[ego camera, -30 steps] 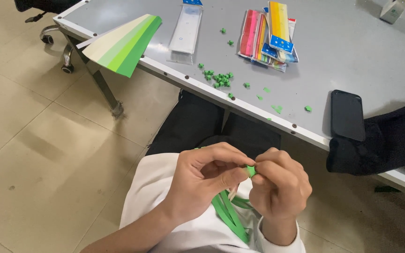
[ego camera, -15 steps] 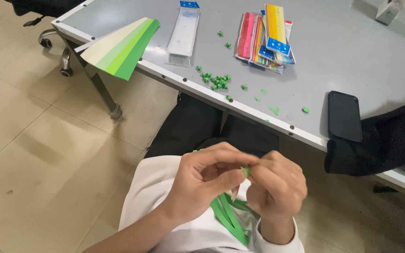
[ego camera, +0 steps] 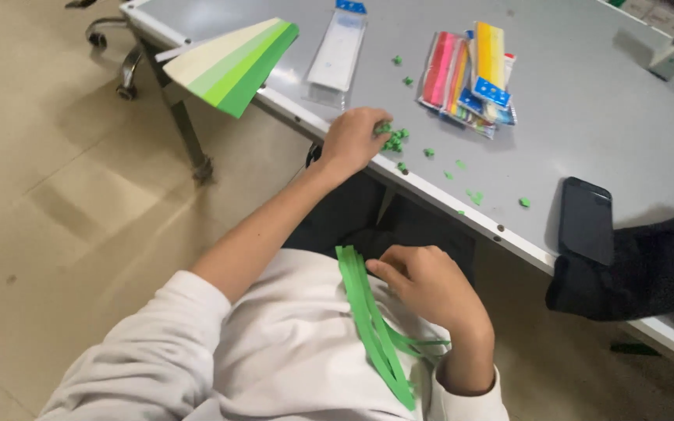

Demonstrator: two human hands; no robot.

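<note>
Green paper strips under right hand, phone nearby on table

Phone lies right of paper stars on table.

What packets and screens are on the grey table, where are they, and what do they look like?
Clear flat packet: long see-through sleeve with a blue top, far side of the table, beside the fanned green paper.
Colourful packets: a small pile of long packets of paper strips in pink, yellow and blue, middle of the table.
Phone: black rectangle, dark screen, flat near the table's front edge, next to a dark sleeve.
</note>
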